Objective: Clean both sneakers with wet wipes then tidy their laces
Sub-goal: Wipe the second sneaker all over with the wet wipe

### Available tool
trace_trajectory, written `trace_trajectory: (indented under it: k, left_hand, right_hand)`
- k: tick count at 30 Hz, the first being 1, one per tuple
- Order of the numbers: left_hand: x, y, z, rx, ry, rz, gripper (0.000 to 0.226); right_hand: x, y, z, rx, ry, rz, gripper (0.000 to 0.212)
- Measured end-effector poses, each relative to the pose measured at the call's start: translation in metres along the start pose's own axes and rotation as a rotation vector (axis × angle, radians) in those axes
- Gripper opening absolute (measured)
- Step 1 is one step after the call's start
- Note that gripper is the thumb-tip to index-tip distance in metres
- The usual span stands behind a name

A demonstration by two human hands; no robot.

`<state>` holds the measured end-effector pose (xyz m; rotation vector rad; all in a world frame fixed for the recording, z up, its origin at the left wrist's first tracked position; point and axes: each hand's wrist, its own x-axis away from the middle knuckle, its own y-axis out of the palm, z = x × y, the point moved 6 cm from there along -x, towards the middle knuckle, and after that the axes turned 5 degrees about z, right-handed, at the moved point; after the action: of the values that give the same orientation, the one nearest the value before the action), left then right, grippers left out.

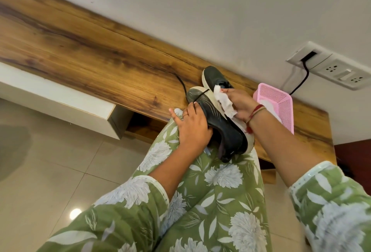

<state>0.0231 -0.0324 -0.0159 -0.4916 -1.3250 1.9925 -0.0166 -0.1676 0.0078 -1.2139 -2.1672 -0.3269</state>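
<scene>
A dark grey sneaker [218, 123] with a white sole lies on its side across my knee. My left hand [190, 127] grips its upper, fingers curled over the laced side. My right hand [241, 103] holds a crumpled white wet wipe [222, 101] against the sneaker's white sole edge. The second dark sneaker [214, 78] stands just behind on the wooden shelf [90, 51]. A loose black lace [181, 84] trails from the held sneaker onto the shelf.
A pink mesh basket [281, 103] with a white pack inside sits on the shelf to the right of my right hand. A wall socket panel [339, 71] with a black cable is above it. Tiled floor [50, 161] lies to the left.
</scene>
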Motion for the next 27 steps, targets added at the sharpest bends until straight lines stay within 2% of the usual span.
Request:
trace_trajectory:
  k: [2,5,8,10,13,18,22,24,25,26,27]
  left_hand:
    - [-0.001,0.002,0.001,0.000,0.008,-0.021,0.077]
    - [0.000,0.004,0.002,0.000,0.048,-0.042,0.069]
    - [0.003,0.002,0.006,-0.003,0.114,-0.027,0.070]
    - [0.002,0.000,0.007,0.022,0.132,-0.002,0.071]
    - [0.002,-0.001,0.007,0.049,0.152,0.016,0.072]
    - [0.001,0.002,0.004,0.070,0.127,0.004,0.068]
    - [0.000,-0.001,0.003,0.101,0.105,0.010,0.067]
    - [0.000,-0.002,0.003,0.115,0.104,0.022,0.068]
    - [-0.001,-0.003,0.003,0.124,0.105,0.034,0.070]
    - [-0.002,-0.004,0.002,0.133,0.101,0.043,0.071]
    - [-0.002,-0.005,0.001,0.142,0.090,0.048,0.073]
  right_hand:
    - [0.000,0.012,-0.006,-0.030,0.126,-0.158,0.022]
    - [-0.014,0.024,-0.012,0.130,0.227,-0.215,0.025]
    - [-0.032,0.030,-0.014,-0.039,0.392,-0.187,0.029]
    - [-0.045,0.032,-0.017,-0.230,0.426,-0.178,0.028]
    - [-0.061,0.037,-0.017,-0.468,0.440,-0.194,0.026]
    - [-0.056,0.037,-0.033,-0.555,0.334,-0.164,0.031]
    - [-0.030,0.031,-0.084,-0.640,0.208,-0.278,0.026]
    - [-0.015,0.026,-0.107,-0.534,0.147,-0.305,0.022]
    - [-0.010,0.024,-0.115,-0.370,0.094,-0.285,0.020]
    - [-0.004,0.023,-0.121,-0.087,0.003,-0.228,0.019]
    - [0.001,0.022,-0.125,0.305,-0.121,-0.150,0.018]
